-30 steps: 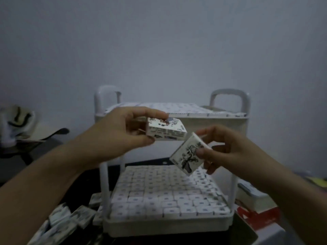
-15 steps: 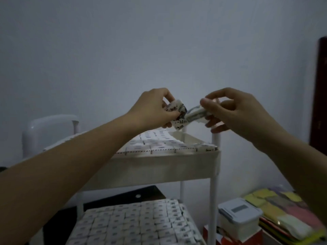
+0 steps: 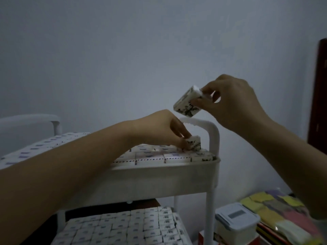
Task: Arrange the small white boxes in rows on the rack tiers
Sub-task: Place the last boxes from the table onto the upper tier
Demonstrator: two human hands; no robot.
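two small white boxes are held, one in each hand. the left hand is placed at the far right corner of the top tier of the white rack. its fingertips are pinched around a printed box, which sits on the layer of boxes laid in rows across that tier, just beside the right handle. whether this box is fully seated in its row cannot be told.

the right hand is held above and to the right of the handle, well apart from the tier. a second box is pinched at one end between the thumb and the curled fingers. it is tilted, with the free end pointing down and to the left. the two held boxes are not touching.

further rows of boxes are seen packed closely on the tier below.

to the right of the rack, low down, a lidded white container is noted on top of a red item, with coloured packets just beside it. a dark upright edge is noted at the far right, against the pale wall.
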